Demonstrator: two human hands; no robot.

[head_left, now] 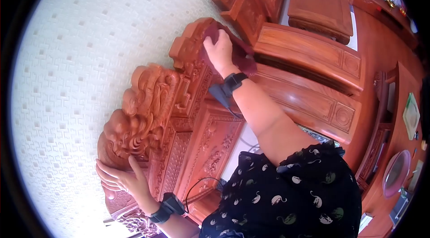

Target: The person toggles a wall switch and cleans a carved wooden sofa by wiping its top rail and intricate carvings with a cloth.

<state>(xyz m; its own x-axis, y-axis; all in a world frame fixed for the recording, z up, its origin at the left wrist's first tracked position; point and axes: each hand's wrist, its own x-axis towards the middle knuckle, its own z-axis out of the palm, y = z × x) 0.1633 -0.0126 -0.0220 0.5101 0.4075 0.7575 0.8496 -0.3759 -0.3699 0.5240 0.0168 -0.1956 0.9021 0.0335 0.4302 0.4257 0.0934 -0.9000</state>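
My right hand (pixel 219 52), at the upper middle, presses a dark maroon cloth (pixel 242 56) onto the carved top of a reddish-brown wooden seat back (pixel 179 90); its fingertips are partly hidden in the folds. At the lower left, my left hand (pixel 130 184) lies with fingers spread against the rounded, carved edge of the same piece and holds nothing. Scrolls and raised figures (pixel 134 132) in polished wood stand between the two hands. Both wrists wear black straps with small devices.
A patterned pale wall (pixel 76 76) runs behind the carving. Wooden seats (pixel 309 49) and a square wooden table (pixel 318 5) are at the upper right. On the right, a long table (pixel 383 126) holds a pink-rimmed basin (pixel 396 173) and a green-edged packet (pixel 411 110). A black cable (pixel 192 186) hangs near my left wrist.
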